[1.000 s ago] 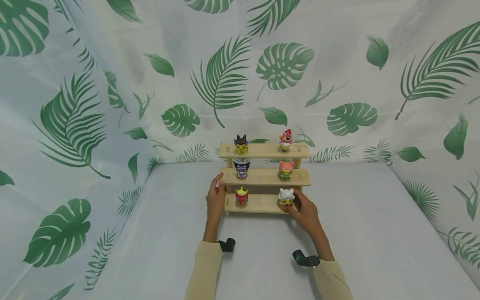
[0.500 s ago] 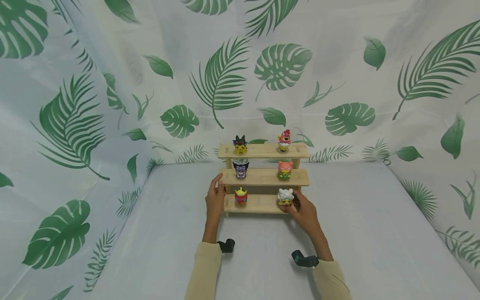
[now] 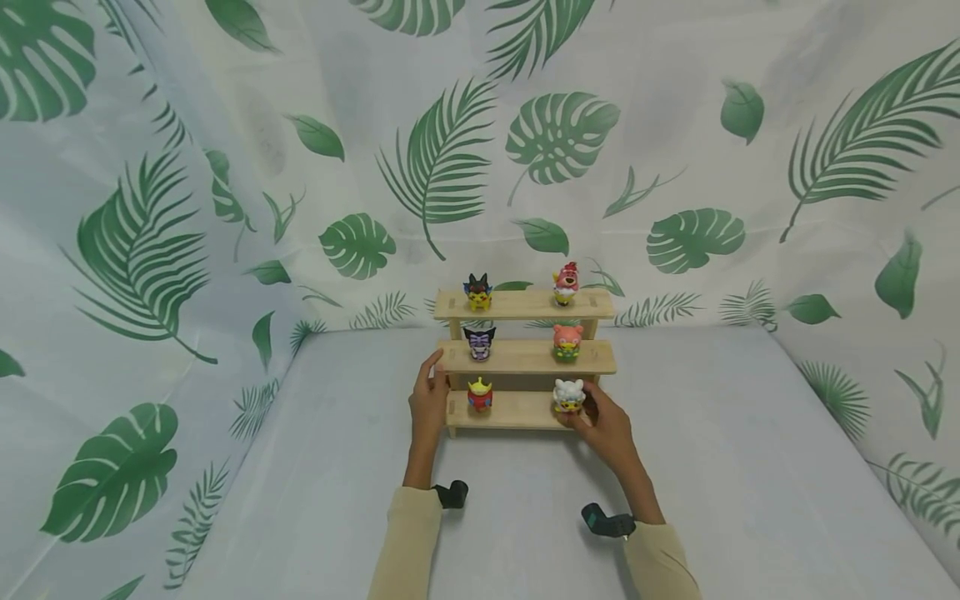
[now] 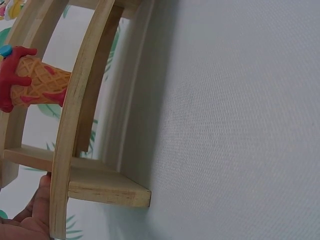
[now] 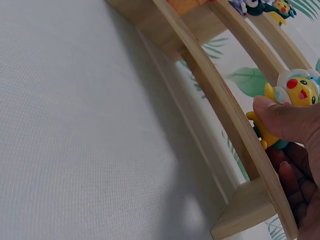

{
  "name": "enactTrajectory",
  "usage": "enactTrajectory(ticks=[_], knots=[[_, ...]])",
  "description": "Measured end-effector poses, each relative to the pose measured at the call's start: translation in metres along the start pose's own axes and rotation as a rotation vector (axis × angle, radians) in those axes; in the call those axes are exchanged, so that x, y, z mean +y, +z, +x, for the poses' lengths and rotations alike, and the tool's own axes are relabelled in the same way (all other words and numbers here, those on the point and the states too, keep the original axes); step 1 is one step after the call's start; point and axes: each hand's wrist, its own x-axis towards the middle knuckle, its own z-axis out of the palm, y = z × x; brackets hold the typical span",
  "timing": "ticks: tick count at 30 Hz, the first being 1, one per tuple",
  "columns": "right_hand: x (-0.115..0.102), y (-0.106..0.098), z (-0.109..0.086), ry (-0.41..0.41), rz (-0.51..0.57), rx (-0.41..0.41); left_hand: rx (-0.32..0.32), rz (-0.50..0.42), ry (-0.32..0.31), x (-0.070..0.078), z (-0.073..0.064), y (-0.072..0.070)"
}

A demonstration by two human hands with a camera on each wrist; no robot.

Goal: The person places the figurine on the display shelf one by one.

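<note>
On a three-tier wooden shelf [image 3: 525, 408] stand toy figurines, two per tier. My right hand [image 3: 611, 425] pinches a yellow figurine with a white hood [image 3: 568, 396] at the right of the bottom tier. In the right wrist view, my thumb [image 5: 280, 117] lies across its front and its feet are at the board. My left hand [image 3: 429, 408] touches the shelf's left end, fingers fairly straight; in the left wrist view the fingers [image 4: 42, 202] are partly hidden behind the front board. Close by stands a red and yellow figurine [image 3: 480, 396], showing a waffle-cone pattern [image 4: 42, 82].
The middle tier holds a purple-black figurine [image 3: 479, 342] and a pink one [image 3: 567, 342]. On top are a dark-eared yellow figurine [image 3: 477, 292] and a pink bear-like one [image 3: 566, 284]. A leaf-printed curtain [image 3: 555, 192] hangs behind the pale table [image 3: 712, 433].
The head view has shifted slightly, so the shelf sits a little lower and further left in it. Both hands keep their places at the shelf, the right one still on the white-hooded figurine.
</note>
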Motion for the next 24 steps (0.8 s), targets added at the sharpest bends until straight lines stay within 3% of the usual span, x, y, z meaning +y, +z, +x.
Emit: enactTrajectory(ticks=[11,21,24], knots=[[-0.001,0.0,-0.005,-0.009,-0.016,0.009,0.005,0.016,0.019,-0.001,-0.002,-0.001],[-0.001,-0.008,-0.009,0.008,0.063,-0.01,0.024,0.013,0.049,-0.002,0.002,0.001],[0.001,-0.012,-0.014,-0.008,0.081,0.01,0.002,0.01,0.038,-0.003,0.002,-0.001]])
